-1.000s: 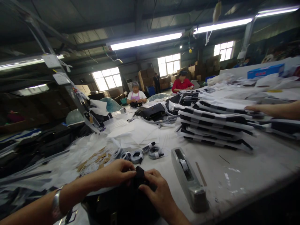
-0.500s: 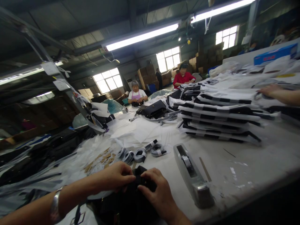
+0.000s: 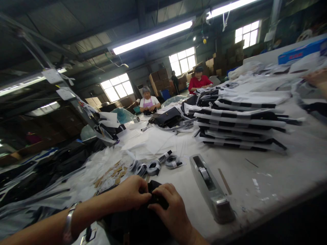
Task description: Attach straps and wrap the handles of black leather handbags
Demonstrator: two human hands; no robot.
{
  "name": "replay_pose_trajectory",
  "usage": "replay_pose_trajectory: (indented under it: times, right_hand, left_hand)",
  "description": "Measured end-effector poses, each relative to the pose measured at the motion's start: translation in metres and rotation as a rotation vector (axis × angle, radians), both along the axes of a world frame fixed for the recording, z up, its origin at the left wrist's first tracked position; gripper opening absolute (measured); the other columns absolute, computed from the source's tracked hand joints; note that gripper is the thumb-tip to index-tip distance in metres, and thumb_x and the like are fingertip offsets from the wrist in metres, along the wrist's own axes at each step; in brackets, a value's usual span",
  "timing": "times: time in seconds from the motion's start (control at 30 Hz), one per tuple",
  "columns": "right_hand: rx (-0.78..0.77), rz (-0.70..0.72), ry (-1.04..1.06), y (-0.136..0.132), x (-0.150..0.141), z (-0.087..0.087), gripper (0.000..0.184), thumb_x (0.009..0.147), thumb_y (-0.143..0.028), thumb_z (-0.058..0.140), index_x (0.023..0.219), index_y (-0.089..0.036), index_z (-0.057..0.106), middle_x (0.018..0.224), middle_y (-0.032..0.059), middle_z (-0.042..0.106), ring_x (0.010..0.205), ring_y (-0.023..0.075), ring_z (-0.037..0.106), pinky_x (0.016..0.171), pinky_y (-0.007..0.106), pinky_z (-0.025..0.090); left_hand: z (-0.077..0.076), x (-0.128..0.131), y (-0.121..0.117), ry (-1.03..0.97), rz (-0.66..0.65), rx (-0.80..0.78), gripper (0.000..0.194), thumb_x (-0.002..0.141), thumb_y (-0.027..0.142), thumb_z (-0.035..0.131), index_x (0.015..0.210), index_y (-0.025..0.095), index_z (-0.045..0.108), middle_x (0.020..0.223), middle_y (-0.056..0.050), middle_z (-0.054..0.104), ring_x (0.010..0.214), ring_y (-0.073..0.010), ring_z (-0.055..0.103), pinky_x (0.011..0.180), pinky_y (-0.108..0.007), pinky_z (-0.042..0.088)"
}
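Note:
A black bag (image 3: 138, 224) lies at the near table edge, partly hidden under my forearm and hands. My left hand (image 3: 135, 192) is closed, thumb pressed to the bent fingers on the bag's upper edge. My right hand (image 3: 171, 206) curls around a dark part of the same bag, thumb and fingers on either side of it. The two hands almost meet; the small piece between the fingertips is too dark to make out. Beside my left wrist a metal buckle (image 3: 89, 235) shows. To the right of my hands stands a grey tape dispenser (image 3: 211, 190).
Wrapped coiled straps (image 3: 153, 168) lie beyond my hands, near small brown and white tags (image 3: 112, 175). A stack of paper-wrapped black pieces (image 3: 240, 127) stands at right. Two co-workers sit across the table; another person's hand (image 3: 316, 77) shows at the right edge.
My left hand has shifted slightly right, closer to my right hand, and both still grip the bag. The other person's hand at the far right has moved up and outward.

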State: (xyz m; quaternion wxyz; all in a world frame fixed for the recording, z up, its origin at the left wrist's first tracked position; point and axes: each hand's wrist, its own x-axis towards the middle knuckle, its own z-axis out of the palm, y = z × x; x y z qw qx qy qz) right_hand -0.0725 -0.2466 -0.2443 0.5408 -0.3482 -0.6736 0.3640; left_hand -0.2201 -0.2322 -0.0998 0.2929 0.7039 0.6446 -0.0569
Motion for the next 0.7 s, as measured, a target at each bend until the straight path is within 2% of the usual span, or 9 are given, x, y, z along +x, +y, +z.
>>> replay_pose_trajectory:
  times: [0.2, 0.33, 0.43, 0.57, 0.7]
  right_hand:
    - [0.014, -0.023, 0.021, -0.001, -0.005, -0.002, 0.04, 0.064, -0.001, 0.081, 0.093, -0.023, 0.065, 0.092, -0.0001, 0.065, 0.093, 0.021, 0.058, 0.082, 0.032, 0.046]
    - [-0.089, -0.028, 0.059, 0.002, 0.001, -0.002, 0.047, 0.065, 0.0, 0.078, 0.104, -0.023, 0.065, 0.093, 0.001, 0.065, 0.092, 0.0211, 0.06, 0.083, 0.032, 0.048]
    - [-0.148, -0.028, 0.066, 0.004, 0.008, -0.001, 0.044, 0.071, -0.006, 0.076, 0.11, -0.024, 0.067, 0.101, 0.003, 0.065, 0.098, 0.0217, 0.06, 0.09, 0.032, 0.048]
    - [-0.186, 0.024, 0.042, 0.002, 0.016, 0.004, 0.034, 0.076, -0.008, 0.07, 0.104, -0.027, 0.073, 0.102, 0.0028, 0.067, 0.101, 0.0212, 0.06, 0.092, 0.031, 0.047]
    - [-0.297, 0.08, 0.107, 0.003, 0.024, 0.012, 0.029, 0.07, -0.007, 0.073, 0.093, -0.025, 0.075, 0.095, 0.0016, 0.069, 0.095, 0.0201, 0.063, 0.088, 0.029, 0.048]
  left_hand:
    - [-0.005, 0.01, 0.002, 0.014, -0.042, -0.008, 0.027, 0.079, 0.034, 0.053, 0.07, 0.015, 0.07, 0.05, 0.001, 0.06, 0.046, -0.0135, 0.056, 0.043, -0.019, 0.035]
    - [-0.008, 0.011, 0.0, 0.076, -0.147, 0.117, 0.026, 0.083, 0.035, 0.053, 0.074, 0.017, 0.07, 0.057, 0.0, 0.064, 0.054, -0.0148, 0.058, 0.05, -0.021, 0.037]
    - [-0.013, 0.006, -0.003, 0.114, -0.181, 0.239, 0.02, 0.083, 0.036, 0.06, 0.084, 0.018, 0.069, 0.075, -0.003, 0.071, 0.069, -0.0186, 0.063, 0.061, -0.024, 0.042]
    - [-0.022, 0.0, -0.006, -0.005, -0.137, 0.27, 0.039, 0.076, 0.037, 0.073, 0.11, 0.022, 0.062, 0.093, -0.002, 0.072, 0.083, -0.0205, 0.066, 0.071, -0.025, 0.046]
    - [-0.03, -0.002, -0.008, -0.115, -0.223, 0.229, 0.033, 0.077, 0.037, 0.074, 0.107, 0.025, 0.065, 0.099, 0.0, 0.074, 0.088, -0.0195, 0.068, 0.076, -0.023, 0.046]
